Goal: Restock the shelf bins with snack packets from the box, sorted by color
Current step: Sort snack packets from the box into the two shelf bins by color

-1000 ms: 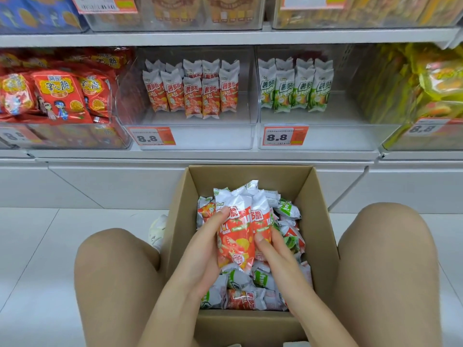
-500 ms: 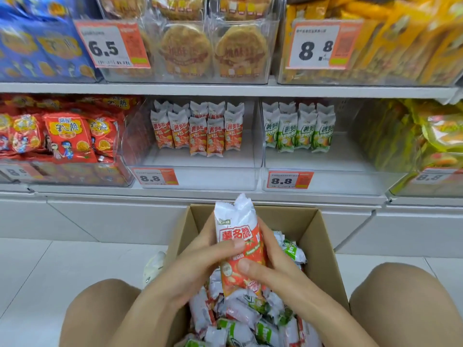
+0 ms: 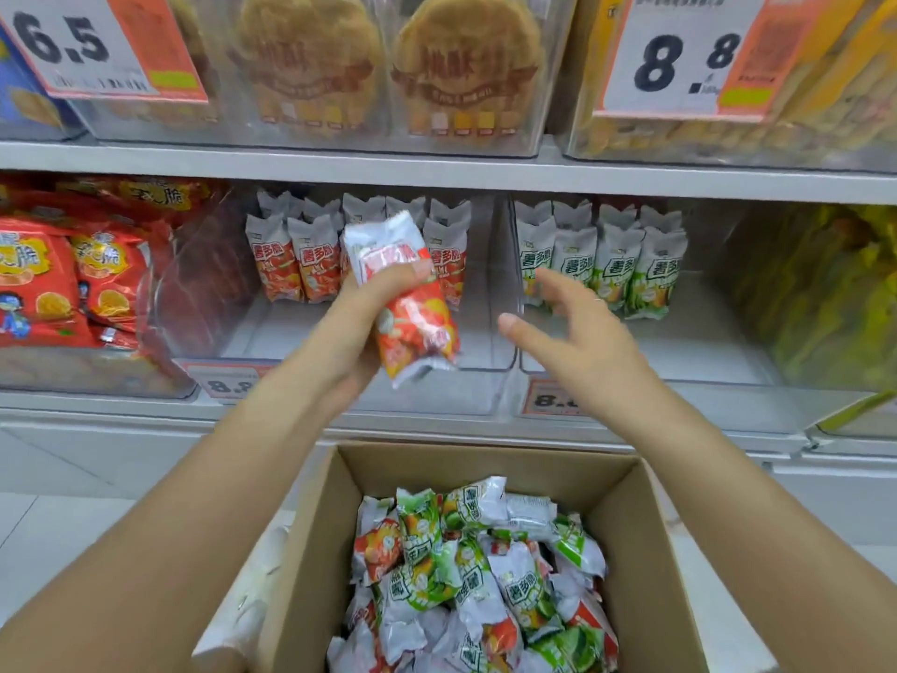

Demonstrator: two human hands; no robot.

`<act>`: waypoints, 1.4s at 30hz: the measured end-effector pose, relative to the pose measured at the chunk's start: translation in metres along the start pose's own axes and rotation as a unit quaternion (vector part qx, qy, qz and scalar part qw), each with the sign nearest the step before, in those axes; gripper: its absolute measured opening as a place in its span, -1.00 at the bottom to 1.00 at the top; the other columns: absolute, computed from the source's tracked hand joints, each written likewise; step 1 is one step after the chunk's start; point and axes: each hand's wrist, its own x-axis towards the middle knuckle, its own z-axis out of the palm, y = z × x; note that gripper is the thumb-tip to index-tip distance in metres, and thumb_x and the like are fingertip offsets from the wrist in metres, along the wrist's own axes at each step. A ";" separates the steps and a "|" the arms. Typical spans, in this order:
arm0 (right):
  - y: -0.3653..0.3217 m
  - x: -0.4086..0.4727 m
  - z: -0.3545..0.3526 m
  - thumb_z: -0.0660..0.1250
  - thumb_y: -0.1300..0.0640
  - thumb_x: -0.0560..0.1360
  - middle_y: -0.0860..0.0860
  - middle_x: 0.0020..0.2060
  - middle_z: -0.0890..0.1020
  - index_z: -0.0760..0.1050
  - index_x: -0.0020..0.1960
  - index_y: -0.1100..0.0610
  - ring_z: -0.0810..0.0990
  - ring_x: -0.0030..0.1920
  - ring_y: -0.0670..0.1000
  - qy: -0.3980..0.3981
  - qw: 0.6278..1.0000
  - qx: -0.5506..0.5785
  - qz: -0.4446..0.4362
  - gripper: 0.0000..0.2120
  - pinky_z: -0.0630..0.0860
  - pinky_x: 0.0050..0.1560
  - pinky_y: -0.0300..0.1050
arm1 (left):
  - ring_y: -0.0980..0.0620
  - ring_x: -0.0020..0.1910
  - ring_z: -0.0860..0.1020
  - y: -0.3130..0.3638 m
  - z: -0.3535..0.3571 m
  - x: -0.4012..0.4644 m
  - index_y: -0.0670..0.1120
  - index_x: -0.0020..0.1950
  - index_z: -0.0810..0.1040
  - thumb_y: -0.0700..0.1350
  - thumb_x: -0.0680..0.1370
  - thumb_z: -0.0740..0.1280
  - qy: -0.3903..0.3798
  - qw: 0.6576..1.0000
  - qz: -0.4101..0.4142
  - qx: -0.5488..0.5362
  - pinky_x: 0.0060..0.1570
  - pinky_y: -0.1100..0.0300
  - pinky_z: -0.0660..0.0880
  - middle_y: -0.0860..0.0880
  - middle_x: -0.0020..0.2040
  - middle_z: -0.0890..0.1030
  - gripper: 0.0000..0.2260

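**Red packets raised at the shelf**

Left hand (image 3: 357,323) grips a small bunch of red snack packets (image 3: 410,303), thumb curled across the front, tops tilted left. The bunch is held up in front of the clear bin (image 3: 485,366) that holds upright red packets (image 3: 291,264) at its back. Right hand (image 3: 577,342) is beside it, apart from the bunch, fingers spread and loosely bent, holding nothing, in front of the neighbouring bin (image 3: 704,376) with upright green packets (image 3: 606,264). Below both arms, the open cardboard box (image 3: 645,551) holds a loose heap of mixed red and green packets (image 3: 475,575). Orange price tags (image 3: 548,398) sit on the bin fronts.
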 end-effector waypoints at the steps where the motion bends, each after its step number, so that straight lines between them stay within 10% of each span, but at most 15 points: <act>1: 0.008 0.009 0.002 0.30 -0.21 0.48 -0.02 0.47 0.28 0.14 0.53 -0.02 0.27 0.44 -0.01 0.011 1.000 -0.002 0.011 -0.30 0.25 0.33 -0.11 | -0.08 -0.07 0.63 -0.002 0.001 0.017 -0.16 0.29 0.42 -0.07 0.32 0.43 0.001 1.000 0.000 0.010 -0.21 0.09 0.63 -0.20 0.08 0.57 -0.43; 6: 0.030 0.028 0.019 0.24 -0.35 0.45 -0.02 0.45 0.34 0.08 0.55 -0.06 0.33 0.43 0.05 -0.079 0.995 0.007 0.059 -0.22 0.33 0.36 0.05 | -0.07 -0.20 0.62 -0.030 0.019 0.083 -0.13 0.03 0.59 0.04 0.21 0.52 -0.027 0.995 -0.042 0.085 -0.17 0.07 0.57 -0.11 -0.16 0.65 -0.53; 12: 0.028 0.017 0.034 0.12 -0.33 0.51 0.03 -0.05 0.48 -0.15 0.55 -0.05 0.52 0.07 0.10 -0.076 0.971 -0.225 0.010 -0.22 0.36 -0.19 -0.06 | 0.05 -0.31 0.63 -0.039 0.024 0.121 -0.14 -0.05 0.63 -0.22 0.43 0.43 -0.093 0.970 -0.101 0.200 -0.34 0.26 0.52 -0.04 -0.26 0.66 -0.88; 23: 0.018 0.021 0.037 0.12 -0.26 0.54 0.09 0.12 0.51 -0.03 0.54 -0.01 0.53 0.10 0.15 -0.058 0.971 -0.222 0.071 -0.31 0.29 -0.16 -0.08 | 0.03 0.05 0.62 -0.040 0.008 0.128 -0.11 0.17 0.58 -0.19 0.30 0.59 -0.092 0.887 0.050 0.450 0.14 0.04 0.55 -0.01 0.06 0.66 -0.53; 33: 0.012 0.019 0.036 0.11 -0.25 0.55 0.00 -0.13 0.33 -0.05 0.55 -0.01 0.33 -0.18 0.05 -0.066 0.965 -0.238 0.087 -0.32 0.26 -0.21 -0.08 | -0.01 0.09 0.56 -0.043 0.016 0.150 0.01 0.37 0.34 0.12 0.28 0.56 0.020 0.801 0.102 0.590 -0.06 0.19 0.50 0.05 0.17 0.57 -0.26; 42: 0.012 0.020 0.036 0.10 -0.25 0.55 -0.02 -0.16 0.31 -0.05 0.53 -0.02 0.32 -0.20 0.06 -0.070 0.964 -0.242 0.087 -0.33 0.25 -0.22 -0.07 | -0.20 0.25 0.45 -0.045 0.021 0.149 -0.03 0.52 0.11 -0.29 0.44 0.43 -0.011 0.699 0.145 0.700 0.03 0.04 0.50 -0.11 0.47 0.17 -0.24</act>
